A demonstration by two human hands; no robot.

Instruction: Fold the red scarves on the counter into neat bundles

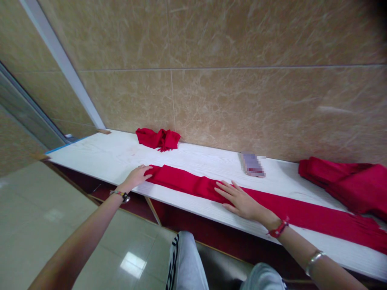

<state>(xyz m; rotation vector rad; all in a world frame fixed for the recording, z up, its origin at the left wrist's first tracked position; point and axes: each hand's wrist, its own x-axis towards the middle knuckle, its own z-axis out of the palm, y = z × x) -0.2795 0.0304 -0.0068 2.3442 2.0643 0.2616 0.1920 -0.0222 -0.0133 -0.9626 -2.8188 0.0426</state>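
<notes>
A long red scarf (184,181) lies stretched along the white tabletop, with a few creases and a fringed end at the far right. At its left end, the fingers and thumb of my left hand (137,177) are closed on the cloth's edge. My right hand (240,200) rests palm down on the middle of the scarf, fingers spread and holding nothing. Behind my left hand, a small crumpled red cloth with a fringe (159,139) sits against the wall. A larger folded red cloth (347,181) lies at the right, partly beyond the frame.
A blurred phone-like object (252,165) lies behind the scarf. The long white table (90,151) stands against a brown tiled wall (229,104), with dark red open compartments (181,219) underneath. My knees (189,257) are below its front edge, above a shiny tiled floor.
</notes>
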